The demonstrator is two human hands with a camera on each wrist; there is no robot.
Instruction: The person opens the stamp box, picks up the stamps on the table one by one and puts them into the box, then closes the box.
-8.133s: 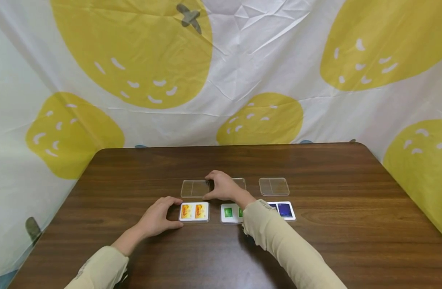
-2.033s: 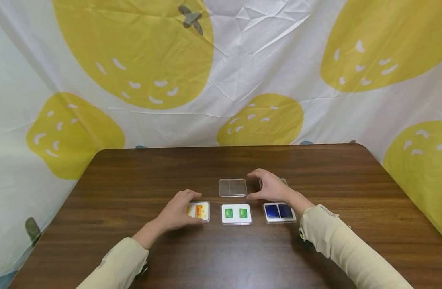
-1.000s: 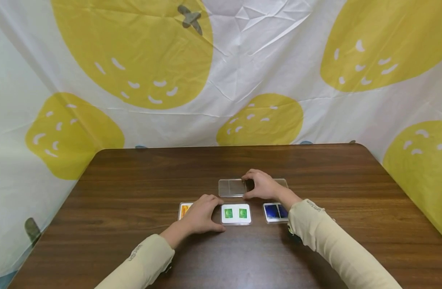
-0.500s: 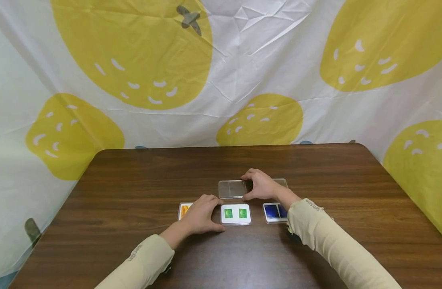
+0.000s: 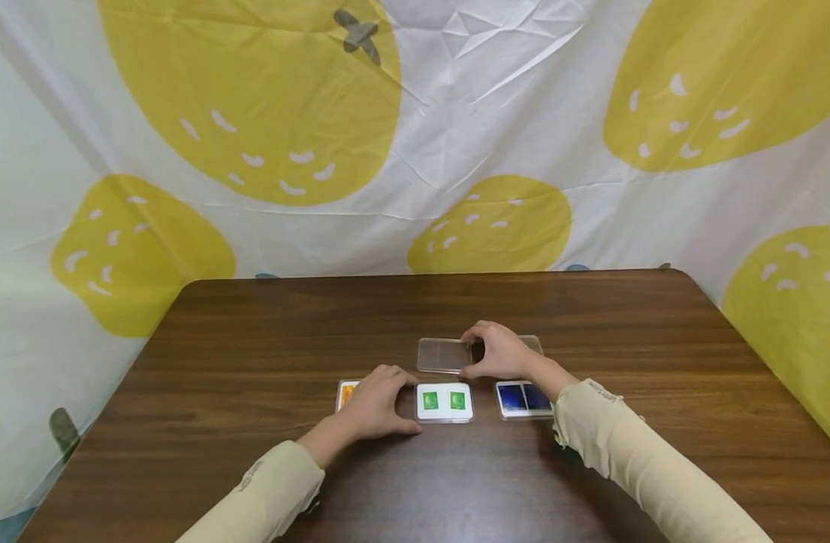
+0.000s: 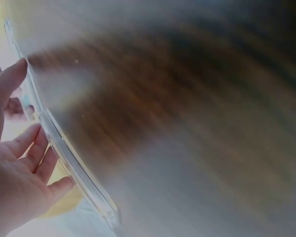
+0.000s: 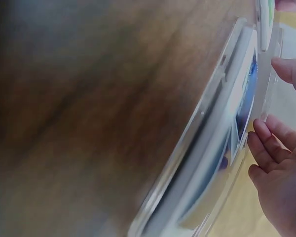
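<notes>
In the head view my left hand (image 5: 377, 407) has its thumb and a finger at the two left corners of a flat clear case (image 5: 444, 411) with a white insert and two green squares. Just behind that case, my right hand (image 5: 502, 354) pinches the right end of a clear plastic lid (image 5: 444, 354) between thumb and fingers. The left wrist view shows my left thumb (image 6: 12, 79) against the case edge. The right wrist view has the lid (image 7: 272, 89) at my right thumb, beyond the blue-printed case (image 7: 212, 133).
A case with orange prints (image 5: 347, 391) lies partly hidden behind my left hand. To the right is the case with dark blue prints (image 5: 513, 397). Another clear lid (image 5: 532, 344) shows behind my right hand. All lie on a brown wooden table (image 5: 265, 324).
The left lid, pinched by my right hand 8.1 s ago, no longer lies behind the orange case. My left hand has moved to the green case. The middle lid has just shifted slightly right.
</notes>
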